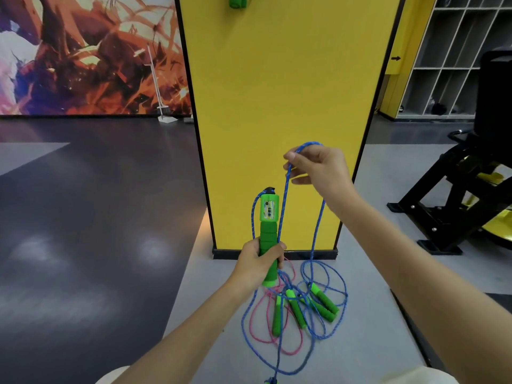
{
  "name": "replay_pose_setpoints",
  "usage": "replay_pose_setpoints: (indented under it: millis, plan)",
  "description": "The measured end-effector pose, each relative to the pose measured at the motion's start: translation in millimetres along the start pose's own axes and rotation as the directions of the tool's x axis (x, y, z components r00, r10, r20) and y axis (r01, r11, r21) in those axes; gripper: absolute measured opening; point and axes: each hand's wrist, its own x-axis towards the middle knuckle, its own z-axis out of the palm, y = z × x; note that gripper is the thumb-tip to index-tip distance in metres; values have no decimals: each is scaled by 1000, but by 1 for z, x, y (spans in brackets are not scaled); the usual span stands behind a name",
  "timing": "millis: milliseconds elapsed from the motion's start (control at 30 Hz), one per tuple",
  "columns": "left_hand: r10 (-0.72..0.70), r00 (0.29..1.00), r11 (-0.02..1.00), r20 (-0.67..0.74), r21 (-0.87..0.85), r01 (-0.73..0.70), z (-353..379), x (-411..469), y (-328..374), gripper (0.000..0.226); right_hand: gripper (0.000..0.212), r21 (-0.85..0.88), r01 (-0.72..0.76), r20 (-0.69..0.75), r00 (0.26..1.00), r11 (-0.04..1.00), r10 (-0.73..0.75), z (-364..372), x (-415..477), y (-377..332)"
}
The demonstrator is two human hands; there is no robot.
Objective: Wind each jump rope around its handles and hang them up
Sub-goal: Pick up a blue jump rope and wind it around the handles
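Observation:
My left hand grips the green jump rope handle upright in front of the yellow pillar. The handle has a counter window near its top. Its blue rope rises to my right hand, which pinches a loop of it above and to the right of the handle. From there the rope drops to the floor. Several other green handles lie on the floor below, tangled with blue rope and a pink rope. A green handle hangs high on the pillar.
A black and yellow exercise machine stands to the right. Grey cubby shelves line the far right wall. A white dustpan and broom lean against the colourful mural wall on the left. Dark floor spreads to the left.

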Motion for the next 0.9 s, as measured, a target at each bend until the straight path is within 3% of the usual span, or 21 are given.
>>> replay_pose_setpoints:
  millis: [267,400,533,667,800,900]
  plan:
    - [-70,996,989,54,134,62,-4,-5,-13,21,12,59,102,-102,990,993,-95,-17,18,-41]
    - [-72,997,986,-19,149,74,-6,-4,-15,21,16,133,104,-151,985,986,-83,-24,17,-40]
    - [-36,999,992,-11,122,37,-5,-2,-5,23,20,127,-72,17,997,989,70,-21,5,-9]
    - [8,1000,996,17,87,-9,0,-3,9,16,33,125,-237,174,961,963,214,-11,-19,30]
    - [29,1000,997,-3,78,-28,1,-1,12,18,36,25,-399,230,894,917,383,-1,-39,67]
    - [56,998,996,-28,76,-54,0,0,14,20,42,-58,-556,252,796,829,551,3,-50,86]
